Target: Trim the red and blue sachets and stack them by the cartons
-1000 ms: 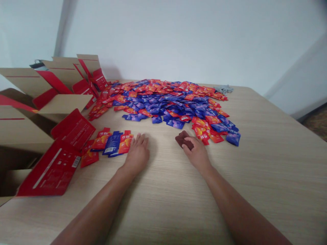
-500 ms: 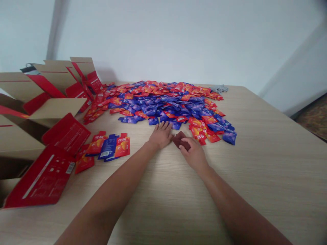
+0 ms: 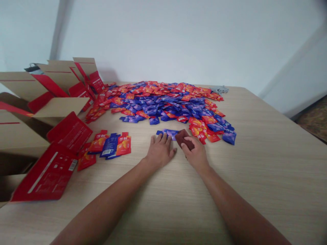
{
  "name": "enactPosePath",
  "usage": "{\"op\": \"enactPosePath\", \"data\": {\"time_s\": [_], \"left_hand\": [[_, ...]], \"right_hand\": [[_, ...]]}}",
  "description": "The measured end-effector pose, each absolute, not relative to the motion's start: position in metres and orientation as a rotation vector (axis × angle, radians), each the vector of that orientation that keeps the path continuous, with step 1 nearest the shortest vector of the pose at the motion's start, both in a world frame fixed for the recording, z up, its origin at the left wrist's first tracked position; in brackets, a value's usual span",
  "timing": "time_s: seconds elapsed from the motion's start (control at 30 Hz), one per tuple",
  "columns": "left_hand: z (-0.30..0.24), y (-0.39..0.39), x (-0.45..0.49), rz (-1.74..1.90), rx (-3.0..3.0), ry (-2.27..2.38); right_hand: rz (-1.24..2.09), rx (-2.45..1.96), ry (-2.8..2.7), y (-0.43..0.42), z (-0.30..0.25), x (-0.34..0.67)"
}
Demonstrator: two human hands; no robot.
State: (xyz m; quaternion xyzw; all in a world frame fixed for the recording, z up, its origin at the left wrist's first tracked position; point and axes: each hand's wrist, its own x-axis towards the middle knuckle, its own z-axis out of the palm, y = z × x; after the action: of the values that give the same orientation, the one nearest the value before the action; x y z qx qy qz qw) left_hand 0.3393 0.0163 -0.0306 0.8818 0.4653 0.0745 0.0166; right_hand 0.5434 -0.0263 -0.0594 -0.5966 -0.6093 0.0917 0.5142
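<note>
My left hand (image 3: 160, 151) lies flat on the wooden table (image 3: 255, 177), fingers stretched out, their tips on a blue sachet (image 3: 169, 132) pulled out in front of the pile. My right hand (image 3: 196, 153) is closed on a dark red pouch (image 3: 183, 137), right beside the left hand. Behind both spreads a big pile of red and blue sachets (image 3: 166, 100). A small row of sorted red and blue sachets (image 3: 112, 144) lies to the left of my left hand.
Open cardboard boxes with red flaps (image 3: 46, 112) crowd the left side of the table, one red flap (image 3: 44, 173) lying flat near the front. A grey crumpled thing (image 3: 219, 89) sits at the pile's far right corner. A wall stands behind the table.
My left hand moved from the sorted row on the left to the pile's edge, then drew back toward me, dragging a blue sachet out. The right hand stayed put, holding the dark pouch.
</note>
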Motion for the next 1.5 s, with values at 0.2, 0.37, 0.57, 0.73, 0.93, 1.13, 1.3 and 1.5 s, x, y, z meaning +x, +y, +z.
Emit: {"op": "enactPosePath", "data": {"time_s": [0.2,0.37,0.57,0.73,0.93,1.13,1.3,1.5], "left_hand": [[-0.008,-0.061,0.333,0.141,2.744,1.443],[0.006,-0.085,0.331,0.135,2.638,1.345],[-0.004,-0.070,0.324,0.241,2.735,1.144],[-0.003,-0.069,0.324,0.181,2.687,1.305],[0.000,-0.072,0.322,0.155,2.599,1.397],[-0.004,-0.070,0.320,0.160,2.500,1.483],[-0.004,-0.065,0.320,0.112,2.495,1.452],[-0.002,-0.063,0.317,0.079,2.487,1.433]], "right_hand": [[0.248,-1.448,-1.339,-0.030,-0.052,0.542],[0.297,-1.483,-1.312,-0.034,-0.050,0.540],[0.328,-1.490,-1.316,-0.038,-0.048,0.540],[0.255,-1.436,-1.355,-0.040,-0.046,0.539],[0.191,-1.304,-1.563,-0.054,-0.031,0.531],[0.205,-1.252,-1.711,-0.072,-0.021,0.523],[0.410,-1.233,-1.930,-0.070,-0.028,0.514],[0.440,-1.300,-1.964,-0.062,-0.034,0.512]]}}
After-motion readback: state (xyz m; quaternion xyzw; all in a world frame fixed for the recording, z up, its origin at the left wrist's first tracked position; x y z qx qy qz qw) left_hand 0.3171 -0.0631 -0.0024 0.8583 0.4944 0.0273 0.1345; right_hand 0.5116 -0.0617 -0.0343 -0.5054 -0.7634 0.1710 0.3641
